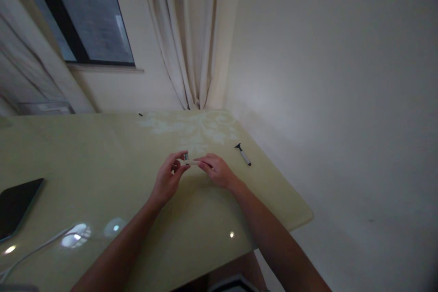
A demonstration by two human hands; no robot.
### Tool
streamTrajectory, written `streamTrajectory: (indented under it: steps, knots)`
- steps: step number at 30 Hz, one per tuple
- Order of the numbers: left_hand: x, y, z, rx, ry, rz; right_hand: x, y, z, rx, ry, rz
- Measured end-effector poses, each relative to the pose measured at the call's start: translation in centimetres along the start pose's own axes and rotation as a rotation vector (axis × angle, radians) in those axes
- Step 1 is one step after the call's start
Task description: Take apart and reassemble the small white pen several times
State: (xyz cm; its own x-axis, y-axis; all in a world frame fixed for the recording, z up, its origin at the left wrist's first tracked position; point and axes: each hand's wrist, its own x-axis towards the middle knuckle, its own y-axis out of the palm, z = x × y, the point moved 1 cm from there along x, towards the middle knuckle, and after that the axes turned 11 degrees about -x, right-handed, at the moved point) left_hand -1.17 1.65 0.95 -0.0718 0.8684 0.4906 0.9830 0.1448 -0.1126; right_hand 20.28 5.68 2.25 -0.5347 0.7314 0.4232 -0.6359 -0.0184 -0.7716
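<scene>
Both hands meet over the table around a small razor [193, 162] with a pale, slim handle and a grey-blue head. My left hand [168, 177] pinches the head end between thumb and fingers. From the other side, my right hand [219, 171] grips the handle's right end, so part of the handle is hidden by the fingers. To the right of my right hand, a second razor [245, 156] lies on the tabletop, with a black head and a grey and black handle.
The pale green glossy table [102, 159] ends at a rounded right corner near the wall [325, 100]. A dark flat device [20, 205] and a white cable [37, 248] lie at left. A tiny black piece [140, 114] sits at the far edge, before the curtain [191, 32].
</scene>
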Motion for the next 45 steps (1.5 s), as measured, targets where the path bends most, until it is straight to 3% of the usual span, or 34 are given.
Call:
streamTrajectory:
  steps: [4, 8, 12, 16, 27, 32, 35, 45]
  knots:
    - [-0.03, 0.03, 0.14, 0.006, 0.004, 0.000, 0.01, -0.25, 0.05, -0.046, 0.041, -0.063]
    - [-0.02, 0.01, 0.16, 0.009, 0.021, 0.005, -0.01, -0.32, 0.14, -0.019, -0.003, -0.013]
    - [-0.02, 0.03, 0.08, 0.017, 0.030, 0.008, 0.01, -0.28, -0.05, -0.064, 0.044, -0.067]
    - [-0.01, 0.04, -0.07, 0.009, 0.032, -0.005, 0.03, -0.07, -0.11, -0.018, -0.023, -0.012]
    - [-0.04, 0.03, -0.10, 0.014, 0.027, -0.001, -0.07, -0.28, 0.02, -0.054, 0.034, -0.087]
    - [-0.06, 0.06, -0.08, 0.008, 0.034, -0.001, -0.07, -0.19, 0.12, -0.050, 0.002, -0.023]
    - [-0.06, 0.09, -0.08, 0.013, 0.031, -0.003, -0.05, -0.27, 0.04, -0.086, 0.056, -0.081]
    - [-0.13, 0.28, -0.50, 0.037, 0.061, 0.021, -0.01, -0.48, -0.02, -0.080, 0.058, -0.095]
